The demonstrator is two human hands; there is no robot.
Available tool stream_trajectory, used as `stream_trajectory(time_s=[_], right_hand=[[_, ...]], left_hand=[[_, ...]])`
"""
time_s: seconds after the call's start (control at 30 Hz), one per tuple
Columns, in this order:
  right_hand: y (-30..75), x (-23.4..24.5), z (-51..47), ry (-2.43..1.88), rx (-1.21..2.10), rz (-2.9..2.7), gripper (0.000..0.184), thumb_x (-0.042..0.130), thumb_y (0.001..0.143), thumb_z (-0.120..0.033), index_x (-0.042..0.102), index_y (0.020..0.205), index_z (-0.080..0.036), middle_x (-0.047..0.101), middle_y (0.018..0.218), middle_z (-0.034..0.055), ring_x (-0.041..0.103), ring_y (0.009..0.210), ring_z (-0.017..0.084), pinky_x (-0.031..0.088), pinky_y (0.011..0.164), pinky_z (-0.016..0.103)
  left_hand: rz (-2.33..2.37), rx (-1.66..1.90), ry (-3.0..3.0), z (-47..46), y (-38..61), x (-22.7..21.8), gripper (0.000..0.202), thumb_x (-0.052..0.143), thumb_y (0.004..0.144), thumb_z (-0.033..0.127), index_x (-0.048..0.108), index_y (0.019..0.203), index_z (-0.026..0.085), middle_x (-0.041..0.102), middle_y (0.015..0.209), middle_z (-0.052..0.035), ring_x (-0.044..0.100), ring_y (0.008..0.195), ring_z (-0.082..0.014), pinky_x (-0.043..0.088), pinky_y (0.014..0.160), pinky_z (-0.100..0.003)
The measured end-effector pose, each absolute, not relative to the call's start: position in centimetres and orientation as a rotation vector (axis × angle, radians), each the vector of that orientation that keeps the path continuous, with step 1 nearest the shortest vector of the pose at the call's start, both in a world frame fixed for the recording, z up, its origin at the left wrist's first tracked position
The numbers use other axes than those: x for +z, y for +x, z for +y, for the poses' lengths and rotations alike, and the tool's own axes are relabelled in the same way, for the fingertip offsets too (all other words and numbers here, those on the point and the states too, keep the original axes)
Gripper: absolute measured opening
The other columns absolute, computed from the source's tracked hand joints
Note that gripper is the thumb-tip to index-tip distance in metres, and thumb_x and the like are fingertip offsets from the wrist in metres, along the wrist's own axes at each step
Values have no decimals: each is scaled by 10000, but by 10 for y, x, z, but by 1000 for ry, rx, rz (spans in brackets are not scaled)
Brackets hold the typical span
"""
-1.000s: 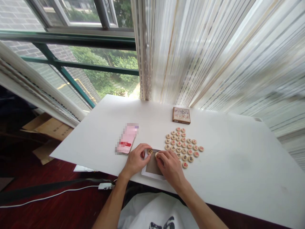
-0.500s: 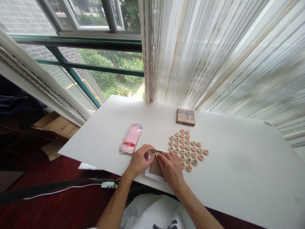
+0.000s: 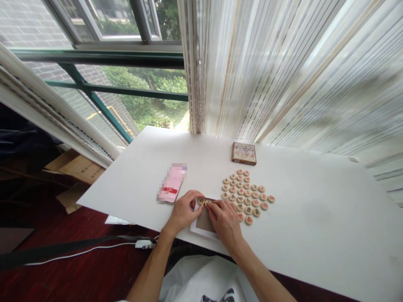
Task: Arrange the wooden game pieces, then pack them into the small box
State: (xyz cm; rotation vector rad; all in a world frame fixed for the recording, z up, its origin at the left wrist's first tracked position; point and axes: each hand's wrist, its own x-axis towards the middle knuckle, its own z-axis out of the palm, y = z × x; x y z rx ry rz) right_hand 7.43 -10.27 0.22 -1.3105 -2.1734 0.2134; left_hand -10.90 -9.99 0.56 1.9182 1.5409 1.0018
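In front of me an open shallow box with white edges and a brown bottom lies near the table's front edge. Two round wooden Chinese chess pieces sit side by side at its far end: a left piece with dark writing and a right piece partly covered by fingers. My left hand is curled around the box's far left corner, thumb by the left piece. With closed fingertips my right hand holds the right piece against the bottom. Several more chess pieces lie in loose rows just right of it.
A lidded cardboard box with printed writing stands beyond the pieces. Left of my hands lies a pink-screened phone, partly pixelated. The white table ends at a window and striped curtain. A white cable runs below.
Both hands keep almost the same place at the box, the right fingers still on the right piece. The whole view has shifted slightly.
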Motion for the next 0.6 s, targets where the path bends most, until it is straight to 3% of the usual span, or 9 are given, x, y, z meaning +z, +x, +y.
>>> stream_trajectory(time_s=[0.2,0.6], right_hand=[[75,-2,-103,-1320,229,-2182,180,606,951,-178,683,1095,-253,700,946,44,616,893,223,382,817,362],[73,-3,-102,-1355,191,-2170,108,630,948,-176,700,974,-254,706,880,23,612,848,208,357,796,349]], left_hand=[[1549,935,1901,-100,-109,8,296,647,822,154,643,1102,251,660,1123,-21,565,691,-125,517,714,-274],[1559,932,1910,-101,-109,6,270,605,854,151,645,1103,248,658,1097,-17,556,698,-123,504,744,-271]])
